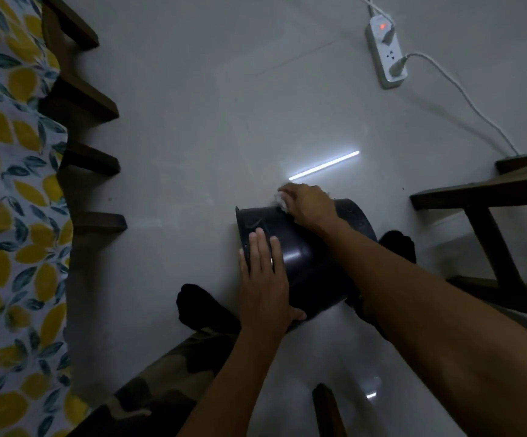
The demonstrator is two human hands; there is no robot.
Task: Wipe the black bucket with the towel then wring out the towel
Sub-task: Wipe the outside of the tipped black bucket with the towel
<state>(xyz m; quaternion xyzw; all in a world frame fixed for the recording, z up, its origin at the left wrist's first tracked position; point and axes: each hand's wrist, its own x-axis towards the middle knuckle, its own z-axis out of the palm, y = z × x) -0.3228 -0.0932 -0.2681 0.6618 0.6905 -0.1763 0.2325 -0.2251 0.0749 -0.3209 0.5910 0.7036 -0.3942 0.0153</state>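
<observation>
While the bucket [303,263] lies tipped on its side on the floor [224,121], between the person's two dark-socked feet, its mouth turned away from the camera, the wiping step is in hand and the wringing has not begun. Left hand [263,279] rests flat and spread on the bucket's near wall, fingers straight, thumb hooked low on the curve; it grips nothing, only presses. Right hand [308,205] is closed on the towel [282,201], a small pale wad that shows only at the knuckles, pressed on the far upper edge of the bucket near the rim.

To do this well, I judge the flat palm should bear down firmly, since a round wall on smooth tile will likely roll under a sideways rub. Strokes along the curve, from rim toward base, would cover more than dabbing at one spot. Turning the bucket a little with the left hand between passes would bring fresh wall up under the towel. So little cloth is visible that opening the wad wider might give a broader wipe, though how big the towel is cannot be told. A power strip [385,52] with a lit switch lies well apart on the floor; any drips at the wringing stage are best kept on this side
</observation>
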